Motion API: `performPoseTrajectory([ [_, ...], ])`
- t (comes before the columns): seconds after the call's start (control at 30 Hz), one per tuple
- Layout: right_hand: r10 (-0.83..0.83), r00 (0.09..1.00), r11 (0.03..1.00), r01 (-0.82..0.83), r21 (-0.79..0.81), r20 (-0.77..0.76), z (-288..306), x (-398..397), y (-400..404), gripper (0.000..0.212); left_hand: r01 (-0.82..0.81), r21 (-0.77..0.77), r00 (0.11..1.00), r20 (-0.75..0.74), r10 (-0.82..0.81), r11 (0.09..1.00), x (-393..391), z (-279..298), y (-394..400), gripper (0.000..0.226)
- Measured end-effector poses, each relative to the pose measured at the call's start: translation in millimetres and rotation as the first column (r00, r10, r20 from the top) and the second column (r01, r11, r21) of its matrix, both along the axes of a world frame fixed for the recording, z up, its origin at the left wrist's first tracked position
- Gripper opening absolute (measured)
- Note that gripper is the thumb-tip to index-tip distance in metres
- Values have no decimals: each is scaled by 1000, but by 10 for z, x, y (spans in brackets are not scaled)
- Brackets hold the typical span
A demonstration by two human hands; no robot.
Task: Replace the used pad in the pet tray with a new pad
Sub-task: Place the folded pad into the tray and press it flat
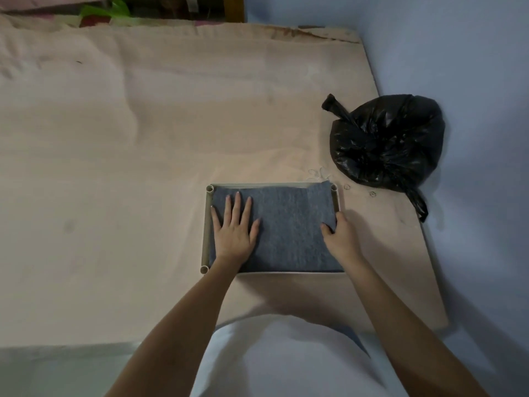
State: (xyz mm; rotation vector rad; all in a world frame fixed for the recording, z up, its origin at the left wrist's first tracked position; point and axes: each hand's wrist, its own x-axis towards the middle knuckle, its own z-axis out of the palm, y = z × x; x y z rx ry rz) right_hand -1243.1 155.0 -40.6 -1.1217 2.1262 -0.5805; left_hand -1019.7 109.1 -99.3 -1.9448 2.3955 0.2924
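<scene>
A grey felt-like pad [289,224] lies inside a shallow pale tray [206,224] with short tube posts at its corners, set on a beige sheet. My left hand [234,227] lies flat on the pad's left part, fingers straight and spread. My right hand [342,234] is at the pad's right edge, fingers curled over that edge beside the tray's right rim, thumb on top of the pad. The pad's far right corner sticks up slightly over the rim.
A tied black plastic bag [386,138] sits to the far right of the tray, near the beige surface's right edge and the blue wall [472,81]. The beige sheet [114,167] stretches wide to the left and back. Clutter lies at the far back.
</scene>
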Motion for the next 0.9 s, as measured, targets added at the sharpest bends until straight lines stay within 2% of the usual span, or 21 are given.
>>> performPoseTrajectory([
  [0.07,79,969,996,-70,47,-232,80,58,2,27,-7,-2,1000,-18,7,1000,6,-12,-11,64],
  [0.17,150,751,988,-146,59,-643,179,211,32,32,-3,-13,999,-40,2,1000,14,-22,-8,66],
  [0.23,149,645,976,-220,4,-750,175,331,25,41,-4,-24,998,-55,3,1000,20,-30,-2,66],
  [0.37,415,647,877,-472,92,-639,-43,528,-132,58,-5,-43,996,-88,1,999,50,-41,-17,66],
  [0.53,569,559,784,-590,194,-603,-350,822,-289,63,2,-49,994,-106,-7,999,66,-48,-25,65],
  [0.6,586,545,775,-593,219,-600,-448,865,-299,63,-2,-47,994,-109,-4,999,66,-58,-26,65],
  [0.73,538,615,821,-537,193,-576,-506,766,-280,64,-66,-33,988,-140,61,997,59,-38,-37,69],
  [0.9,479,667,860,-487,154,-570,-494,486,-291,63,-58,-36,989,-140,52,998,61,-19,-36,69],
])
